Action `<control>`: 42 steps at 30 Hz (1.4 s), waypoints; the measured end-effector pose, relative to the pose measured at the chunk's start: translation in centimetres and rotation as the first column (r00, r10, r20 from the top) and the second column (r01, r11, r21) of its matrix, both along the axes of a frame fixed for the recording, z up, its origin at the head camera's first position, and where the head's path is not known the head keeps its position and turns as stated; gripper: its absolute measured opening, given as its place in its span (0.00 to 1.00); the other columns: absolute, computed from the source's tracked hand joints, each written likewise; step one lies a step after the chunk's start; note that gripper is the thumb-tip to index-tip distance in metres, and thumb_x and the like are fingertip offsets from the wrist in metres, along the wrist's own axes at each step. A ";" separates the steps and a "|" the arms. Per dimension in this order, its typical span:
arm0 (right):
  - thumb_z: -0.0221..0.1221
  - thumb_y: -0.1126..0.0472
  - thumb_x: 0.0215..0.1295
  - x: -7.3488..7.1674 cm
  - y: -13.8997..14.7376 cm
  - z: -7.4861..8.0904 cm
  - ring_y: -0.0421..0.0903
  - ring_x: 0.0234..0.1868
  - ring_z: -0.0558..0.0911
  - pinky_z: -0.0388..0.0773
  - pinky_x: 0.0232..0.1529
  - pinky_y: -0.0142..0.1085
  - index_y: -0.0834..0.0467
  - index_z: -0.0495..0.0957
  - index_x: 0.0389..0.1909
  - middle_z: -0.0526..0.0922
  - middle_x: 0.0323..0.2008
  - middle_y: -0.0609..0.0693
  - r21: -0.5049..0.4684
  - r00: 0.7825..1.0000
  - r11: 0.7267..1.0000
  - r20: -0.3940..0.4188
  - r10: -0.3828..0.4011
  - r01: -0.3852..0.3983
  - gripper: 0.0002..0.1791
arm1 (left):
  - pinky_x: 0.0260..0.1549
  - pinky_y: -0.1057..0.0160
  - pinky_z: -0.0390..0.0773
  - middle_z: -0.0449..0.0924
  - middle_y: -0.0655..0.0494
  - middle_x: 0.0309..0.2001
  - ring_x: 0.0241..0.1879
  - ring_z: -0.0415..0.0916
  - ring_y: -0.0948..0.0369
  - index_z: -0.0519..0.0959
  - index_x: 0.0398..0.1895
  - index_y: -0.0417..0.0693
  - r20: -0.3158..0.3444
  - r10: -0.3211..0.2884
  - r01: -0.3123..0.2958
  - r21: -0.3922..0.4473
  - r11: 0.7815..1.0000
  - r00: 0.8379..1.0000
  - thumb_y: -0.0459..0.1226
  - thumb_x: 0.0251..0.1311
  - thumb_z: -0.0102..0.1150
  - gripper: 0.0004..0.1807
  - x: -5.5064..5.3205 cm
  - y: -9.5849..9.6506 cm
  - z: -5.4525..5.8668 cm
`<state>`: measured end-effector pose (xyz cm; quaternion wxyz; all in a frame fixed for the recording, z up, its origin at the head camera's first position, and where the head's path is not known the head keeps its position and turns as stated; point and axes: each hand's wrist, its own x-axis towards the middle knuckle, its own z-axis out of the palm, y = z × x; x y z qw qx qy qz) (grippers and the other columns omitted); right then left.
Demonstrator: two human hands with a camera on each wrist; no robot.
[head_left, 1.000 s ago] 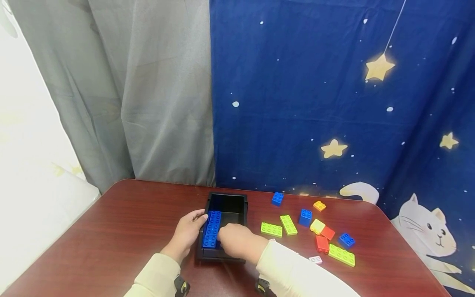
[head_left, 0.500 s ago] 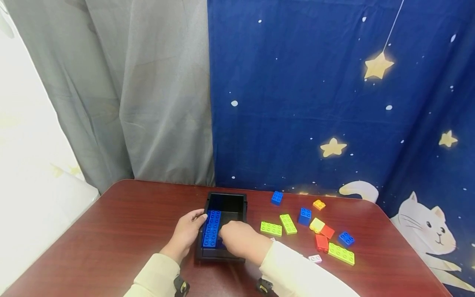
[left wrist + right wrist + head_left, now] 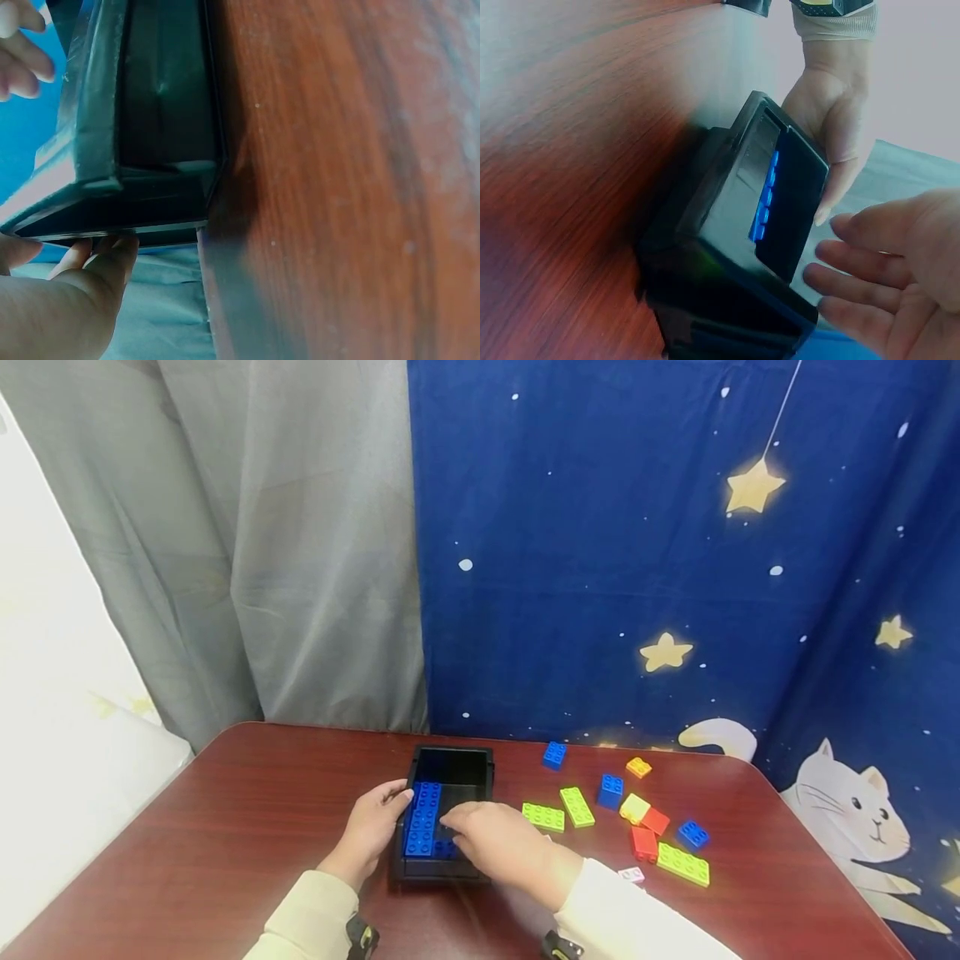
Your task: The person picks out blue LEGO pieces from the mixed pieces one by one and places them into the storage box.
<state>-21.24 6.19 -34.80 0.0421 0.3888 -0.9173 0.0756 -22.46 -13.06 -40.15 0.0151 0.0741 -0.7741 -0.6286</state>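
Observation:
A black box (image 3: 442, 870) stands on the table with blue building bricks (image 3: 423, 818) in a row along its left inner side. More blue brick (image 3: 445, 849) shows near its front end, beside that row. My left hand (image 3: 369, 828) holds the box's left wall, thumb over the rim and fingers outside, as the left wrist view shows the hand (image 3: 82, 300) at the box edge. Over the box's right side is my right hand (image 3: 510, 843), its fingers loosely extended. From the right wrist view, that hand (image 3: 900, 270) has nothing between its spread fingers.
Right of the box lie several loose bricks: lime green (image 3: 577, 807), blue (image 3: 611, 791), red (image 3: 643, 842), yellow (image 3: 634, 808), orange (image 3: 639, 767) and pale pink (image 3: 632, 875). A curtain (image 3: 555, 568) hangs behind the table's (image 3: 300, 777) far edge.
My right hand has loosened and lifted from inside the box, uncovering blue brick near the front end. The left hand keeps its hold. The head view has shifted slightly.

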 end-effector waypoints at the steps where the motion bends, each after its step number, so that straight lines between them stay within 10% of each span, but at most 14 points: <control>1: 0.61 0.61 0.65 0.0 0.2 0.1 0.41 0.53 0.81 0.78 0.53 0.35 0.55 0.82 0.53 0.84 0.50 0.46 -0.020 1.000 1.000 -0.004 0.006 -0.006 0.15 | 0.60 0.44 0.69 0.69 0.34 0.63 0.62 0.67 0.43 0.68 0.64 0.34 0.000 0.000 0.000 0.001 1.000 1.000 0.38 0.72 0.47 0.23 0.0 0.0 0.0; 42: 0.69 0.62 0.53 -1.3 9.1 -2.1 0.51 0.56 0.78 0.79 0.51 0.49 0.56 0.81 0.52 0.80 0.53 0.51 -0.272 0.957 0.923 -0.022 -0.288 0.272 0.22 | 0.61 0.44 0.68 0.68 0.35 0.64 0.64 0.66 0.43 0.66 0.66 0.35 0.017 -0.008 0.008 0.008 1.000 1.000 0.39 0.72 0.46 0.24 -0.1 -0.1 -0.1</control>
